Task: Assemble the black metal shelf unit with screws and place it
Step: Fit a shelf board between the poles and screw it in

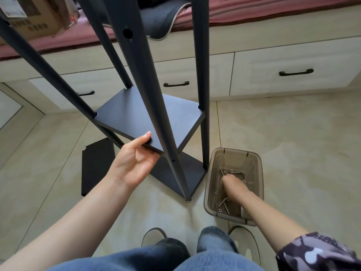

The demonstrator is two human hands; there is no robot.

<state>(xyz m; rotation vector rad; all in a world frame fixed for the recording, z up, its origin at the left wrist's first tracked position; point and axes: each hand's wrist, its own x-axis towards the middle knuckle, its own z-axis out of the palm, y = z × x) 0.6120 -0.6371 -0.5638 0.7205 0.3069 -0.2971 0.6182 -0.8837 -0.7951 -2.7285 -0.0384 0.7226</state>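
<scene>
The black metal shelf unit (148, 75) stands on the tiled floor, its poles rising toward the camera. My left hand (134, 159) grips the near edge of the second shelf board (148, 118), thumb on top and fingers underneath. The bottom board (170, 173) sits just above the floor. My right hand (234, 185) reaches down into a translucent brown plastic bin (216, 159) among several long silver screws (223, 203). Its fingertips are hidden, so I cannot tell whether it holds a screw.
A loose black shelf board (97, 165) lies flat on the floor to the left. Cream drawers (283, 73) with black handles run under a red-covered bench (273, 10) behind the unit. A cardboard box (33, 18) sits at the back left. My feet (213, 239) are below.
</scene>
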